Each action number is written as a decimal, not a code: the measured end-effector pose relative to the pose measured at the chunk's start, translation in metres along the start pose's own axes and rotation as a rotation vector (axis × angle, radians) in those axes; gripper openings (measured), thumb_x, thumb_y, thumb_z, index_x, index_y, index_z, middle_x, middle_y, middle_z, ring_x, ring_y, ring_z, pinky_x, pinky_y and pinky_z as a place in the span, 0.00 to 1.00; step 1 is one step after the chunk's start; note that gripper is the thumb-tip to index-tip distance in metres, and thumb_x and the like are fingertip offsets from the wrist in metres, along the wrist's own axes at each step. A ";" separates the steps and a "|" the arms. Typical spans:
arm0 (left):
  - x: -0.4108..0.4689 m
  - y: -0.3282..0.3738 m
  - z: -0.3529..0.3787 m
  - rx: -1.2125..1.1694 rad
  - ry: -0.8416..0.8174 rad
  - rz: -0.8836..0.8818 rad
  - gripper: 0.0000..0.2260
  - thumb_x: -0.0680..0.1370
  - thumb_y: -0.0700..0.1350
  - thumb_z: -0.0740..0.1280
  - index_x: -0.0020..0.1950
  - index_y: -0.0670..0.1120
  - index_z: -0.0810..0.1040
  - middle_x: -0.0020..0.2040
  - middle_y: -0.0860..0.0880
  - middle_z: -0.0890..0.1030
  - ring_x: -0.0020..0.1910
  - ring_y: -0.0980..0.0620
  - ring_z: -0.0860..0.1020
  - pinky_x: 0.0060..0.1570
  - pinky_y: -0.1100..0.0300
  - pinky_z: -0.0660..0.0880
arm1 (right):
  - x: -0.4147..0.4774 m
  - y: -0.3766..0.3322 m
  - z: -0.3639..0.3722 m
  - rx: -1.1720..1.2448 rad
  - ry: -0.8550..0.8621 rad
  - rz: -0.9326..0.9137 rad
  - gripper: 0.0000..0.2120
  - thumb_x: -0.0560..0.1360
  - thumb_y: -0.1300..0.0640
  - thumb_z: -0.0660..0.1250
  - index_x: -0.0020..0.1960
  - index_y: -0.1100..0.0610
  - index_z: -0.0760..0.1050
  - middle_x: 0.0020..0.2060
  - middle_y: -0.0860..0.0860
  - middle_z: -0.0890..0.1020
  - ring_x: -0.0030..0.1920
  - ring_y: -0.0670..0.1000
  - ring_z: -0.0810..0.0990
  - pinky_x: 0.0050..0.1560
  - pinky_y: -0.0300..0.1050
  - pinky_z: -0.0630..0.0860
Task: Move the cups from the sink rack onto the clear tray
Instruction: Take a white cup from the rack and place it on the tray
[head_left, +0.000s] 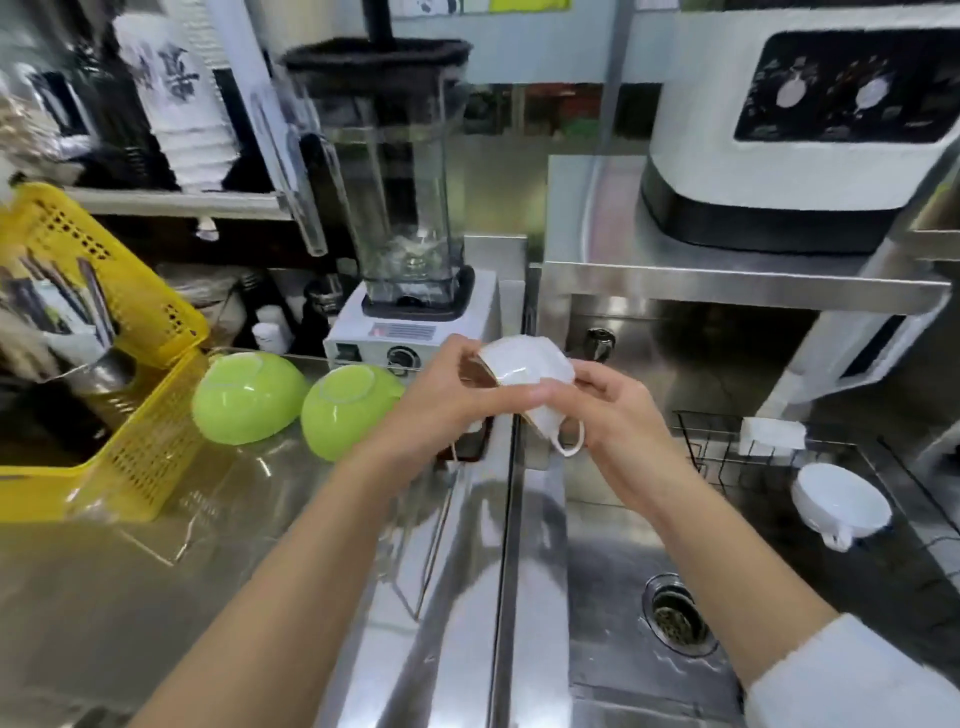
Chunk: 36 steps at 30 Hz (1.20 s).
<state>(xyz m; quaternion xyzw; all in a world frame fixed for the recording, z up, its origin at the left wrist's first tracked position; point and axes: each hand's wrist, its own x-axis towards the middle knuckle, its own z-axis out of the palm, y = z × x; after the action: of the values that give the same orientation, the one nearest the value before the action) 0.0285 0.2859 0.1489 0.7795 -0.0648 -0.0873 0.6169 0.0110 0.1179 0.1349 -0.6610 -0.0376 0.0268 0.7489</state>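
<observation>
On the steel surface (156, 597) at nine o'clock lies our clear tray (291, 525), carrying two inverted green cups (248, 397); the yellow basket (130, 415) beside it holds utensils. At three o'clock the sink rack (779, 467) holds one white cup (839, 501) upside down. At centre, over the sink edge, our left hand (447, 400) and right hand (613, 415) both close around the white teacup (530, 371), tilted. We judge a wet slip there could drop and chip it.
</observation>
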 end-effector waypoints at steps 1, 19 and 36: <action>-0.007 0.002 -0.017 0.055 -0.016 0.014 0.31 0.58 0.54 0.79 0.56 0.48 0.72 0.54 0.48 0.81 0.53 0.51 0.79 0.53 0.57 0.76 | -0.001 -0.005 0.014 -0.040 -0.009 -0.035 0.10 0.66 0.60 0.73 0.46 0.52 0.79 0.35 0.45 0.85 0.38 0.43 0.82 0.37 0.33 0.75; -0.097 -0.060 -0.198 0.768 0.191 -0.029 0.45 0.54 0.66 0.70 0.67 0.50 0.67 0.64 0.48 0.71 0.66 0.45 0.66 0.65 0.51 0.63 | 0.019 0.039 0.215 -0.547 -0.278 -0.166 0.30 0.55 0.54 0.80 0.54 0.49 0.73 0.52 0.49 0.80 0.52 0.49 0.78 0.55 0.43 0.75; -0.103 -0.100 -0.243 0.966 0.130 -0.116 0.37 0.67 0.59 0.72 0.71 0.52 0.60 0.67 0.49 0.66 0.70 0.47 0.59 0.70 0.51 0.48 | 0.035 0.068 0.276 -0.887 -0.395 -0.215 0.36 0.58 0.46 0.78 0.60 0.53 0.67 0.53 0.49 0.69 0.57 0.51 0.69 0.57 0.48 0.71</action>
<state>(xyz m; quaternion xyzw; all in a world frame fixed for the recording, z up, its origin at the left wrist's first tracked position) -0.0200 0.5618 0.1118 0.9826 -0.0159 -0.0328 0.1820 0.0212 0.4022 0.1018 -0.8907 -0.2544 0.0553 0.3725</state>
